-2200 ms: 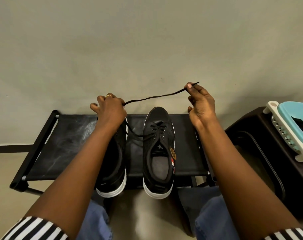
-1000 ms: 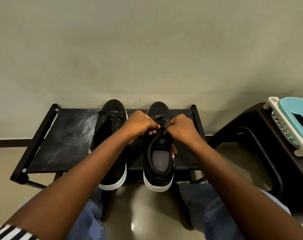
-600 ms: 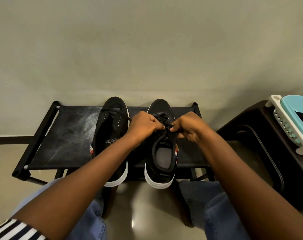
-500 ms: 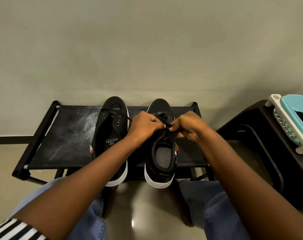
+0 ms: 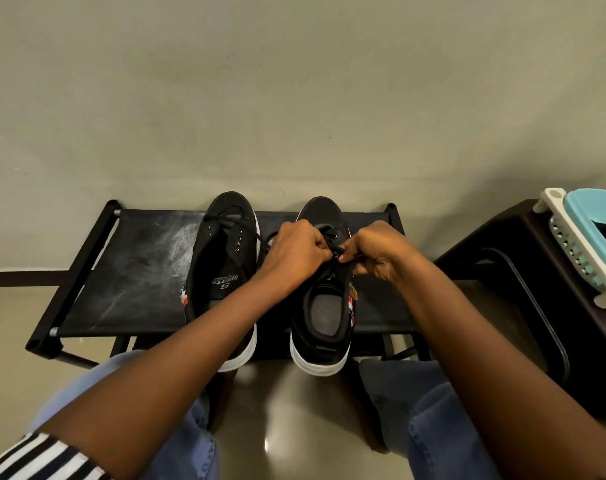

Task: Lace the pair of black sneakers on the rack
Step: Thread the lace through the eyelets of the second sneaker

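1. Two black canvas sneakers with white soles (image 5: 222, 271) are sitting side by side on the low black fabric rack (image 5: 135, 271).
2. The left hand (image 5: 296, 252) and right hand (image 5: 377, 249) are pinching the thin black lace (image 5: 335, 251) over the right-side sneaker (image 5: 324, 306).

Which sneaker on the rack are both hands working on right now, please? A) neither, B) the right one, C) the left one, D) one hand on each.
B: the left hand and right hand meet over the right sneaker, pinching its lace at the eyelets, while the left sneaker sits untouched beside it on the rack.
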